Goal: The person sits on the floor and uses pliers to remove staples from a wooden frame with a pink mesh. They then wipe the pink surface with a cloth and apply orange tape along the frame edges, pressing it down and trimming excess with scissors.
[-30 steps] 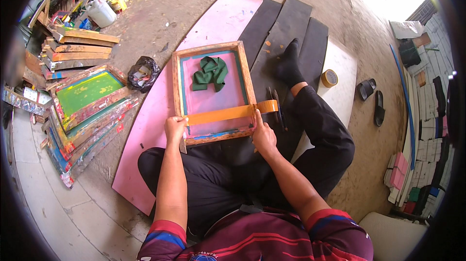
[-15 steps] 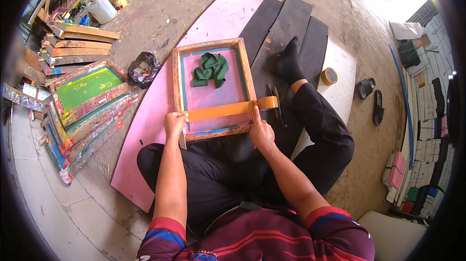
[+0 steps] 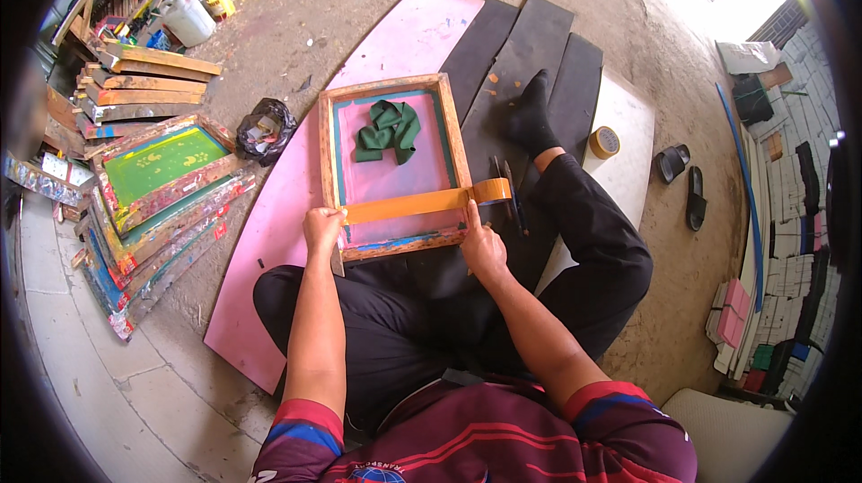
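Tape point(image 3: 409, 206) in a flat orange strip crosses the lower part of a wooden frame point(image 3: 455, 137), seen from my remote post through the head camera. At the frame's left bar, the left hand point(image 3: 321, 230) has its fingers drawn in, thumb and finger closed on the strip's end. At the frame's right bar, the right hand point(image 3: 485, 248) extends its index finger to the strip, just beside the roll point(image 3: 489, 189), which sits at the frame's outer right edge. Its remaining fingers are curled; I cannot tell whether they grip anything. Green cloth point(image 3: 383, 133) lies crumpled on the mesh point(image 3: 368, 180) inside the frame, above the strip. I make out pencils point(image 3: 518, 214) just right of the frame and a second roll of tape point(image 3: 604, 142) farther right. Left of the frame, I see a black plastic bag point(image 3: 267, 131) and, beyond it, stacked paint-stained screens point(image 3: 166, 164).
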The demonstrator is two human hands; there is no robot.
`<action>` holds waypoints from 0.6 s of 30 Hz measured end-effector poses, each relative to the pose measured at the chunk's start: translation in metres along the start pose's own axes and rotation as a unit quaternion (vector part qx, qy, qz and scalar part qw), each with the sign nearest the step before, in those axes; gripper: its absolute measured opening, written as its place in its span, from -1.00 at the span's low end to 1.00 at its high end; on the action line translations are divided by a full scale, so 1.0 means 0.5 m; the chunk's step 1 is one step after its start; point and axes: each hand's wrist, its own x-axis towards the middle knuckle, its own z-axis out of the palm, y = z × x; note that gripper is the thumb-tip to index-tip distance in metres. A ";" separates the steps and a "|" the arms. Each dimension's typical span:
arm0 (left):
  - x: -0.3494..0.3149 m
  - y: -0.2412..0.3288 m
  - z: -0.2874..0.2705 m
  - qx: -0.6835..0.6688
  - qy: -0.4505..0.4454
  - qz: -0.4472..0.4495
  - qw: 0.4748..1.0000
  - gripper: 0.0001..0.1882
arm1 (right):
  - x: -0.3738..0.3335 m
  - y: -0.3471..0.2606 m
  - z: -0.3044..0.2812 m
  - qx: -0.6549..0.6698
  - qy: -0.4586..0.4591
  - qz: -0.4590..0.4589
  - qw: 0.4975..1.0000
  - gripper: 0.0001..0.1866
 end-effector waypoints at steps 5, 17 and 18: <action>0.000 -0.002 0.002 -0.001 -0.002 0.013 1.000 -0.74 | -0.008 0.008 0.007 -0.002 -0.002 0.000 1.000 -0.18; 0.009 -0.012 0.008 0.006 -0.008 0.004 1.000 -0.75 | -0.053 0.026 0.016 -0.008 0.003 -0.014 1.000 -0.04; 0.011 -0.017 0.011 0.000 0.001 0.016 1.000 -0.75 | -0.056 0.027 0.017 -0.008 0.005 -0.015 1.000 -0.03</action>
